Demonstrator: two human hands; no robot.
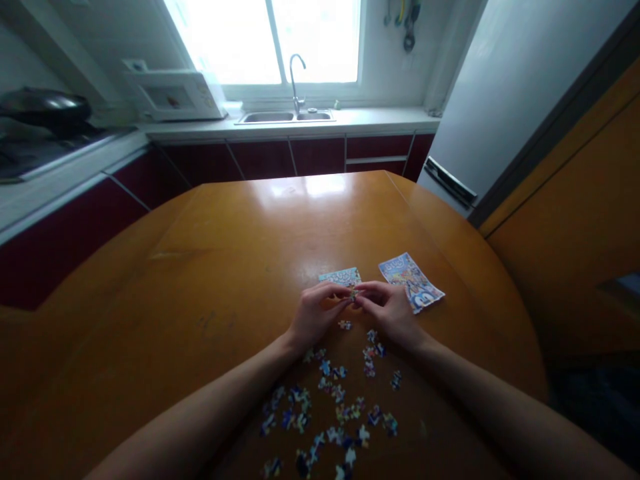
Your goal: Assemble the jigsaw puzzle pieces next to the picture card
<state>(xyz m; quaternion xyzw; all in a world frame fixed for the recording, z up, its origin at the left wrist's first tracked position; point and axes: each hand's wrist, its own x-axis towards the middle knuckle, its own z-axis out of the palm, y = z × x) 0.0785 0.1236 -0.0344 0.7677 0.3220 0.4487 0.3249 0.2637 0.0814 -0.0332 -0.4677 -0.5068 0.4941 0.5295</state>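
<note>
Between the fingertips of my left hand and my right hand is a small jigsaw puzzle piece, pinched from both sides. Just beyond my fingers lies a joined strip of puzzle, light blue with pale lettering, partly hidden by my hands. A printed picture sheet with blue lettering and a cartoon face rests beside my right hand. Below my hands a loose piece lies alone. Many more loose puzzle pieces are scattered between my forearms.
All this is on a large wooden table with rounded sides. Past its far edge are a counter with a sink, a faucet and a white microwave. A pan is at left, a refrigerator at right.
</note>
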